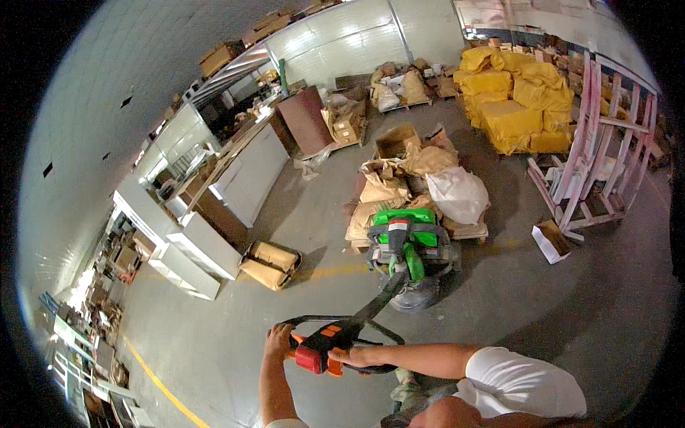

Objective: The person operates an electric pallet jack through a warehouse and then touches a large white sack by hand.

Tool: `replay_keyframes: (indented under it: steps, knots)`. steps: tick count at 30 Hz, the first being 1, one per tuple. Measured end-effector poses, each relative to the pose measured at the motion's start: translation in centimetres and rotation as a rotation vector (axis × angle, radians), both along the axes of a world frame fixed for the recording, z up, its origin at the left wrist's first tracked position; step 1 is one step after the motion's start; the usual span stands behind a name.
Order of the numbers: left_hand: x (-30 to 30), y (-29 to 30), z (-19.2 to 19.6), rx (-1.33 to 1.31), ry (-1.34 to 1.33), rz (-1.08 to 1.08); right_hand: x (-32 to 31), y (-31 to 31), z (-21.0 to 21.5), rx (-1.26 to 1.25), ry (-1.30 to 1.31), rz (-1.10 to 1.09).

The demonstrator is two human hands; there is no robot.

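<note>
A: In the head view, what does the person have hold of?

B: Both hands are on the looped control handle of a green electric pallet truck. The left hand wraps the loop's left side, fingers curled shut round the bar. The right hand closes on the right side, beside the orange buttons and red knob, probably so a thumb can reach the controls.

A: And the truck itself?

B: It sits at about twelve o'clock from the hands, its black tiller slanting down toward the person. That tilt suits someone steering from behind. Its far end meets a wooden pallet piled with brown paper sacks, an open cardboard box and a white bag; whether the forks are under it cannot be seen.

A: Anything nearby?

B: Flattened cardboard lies on the floor at ten o'clock, a small open box at two o'clock beside a pink wooden frame, and yellow wrapped bundles are stacked beyond.
</note>
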State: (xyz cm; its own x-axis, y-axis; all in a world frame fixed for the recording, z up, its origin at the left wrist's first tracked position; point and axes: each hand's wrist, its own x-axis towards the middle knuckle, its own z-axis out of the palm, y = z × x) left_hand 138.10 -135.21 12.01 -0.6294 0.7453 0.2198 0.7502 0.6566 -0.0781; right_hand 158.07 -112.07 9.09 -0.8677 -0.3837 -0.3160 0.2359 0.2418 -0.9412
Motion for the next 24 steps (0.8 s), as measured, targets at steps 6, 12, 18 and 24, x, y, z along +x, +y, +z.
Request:
replay_keyframes:
  steps: [6, 12, 18, 24]
  knots:
    - [-9.7, -1.2, -3.0, 0.056, 0.066, -0.172, -7.4, -4.8, -3.9, 0.203, 0.077, -0.180]
    - [-8.4, 0.7, -3.5, 0.182, 0.088, -0.363, -3.9, -1.7, -1.4, 0.360, -0.053, -0.235]
    - [-2.4, 3.5, -5.1, 0.314, 0.055, -0.472, 1.6, 1.4, -1.7, 0.637, 0.089, -0.529]
    - [-0.6, 4.5, -9.0, 0.355, 0.126, -0.536, 3.4, 2.8, -2.3, 0.760, 0.058, -0.573]
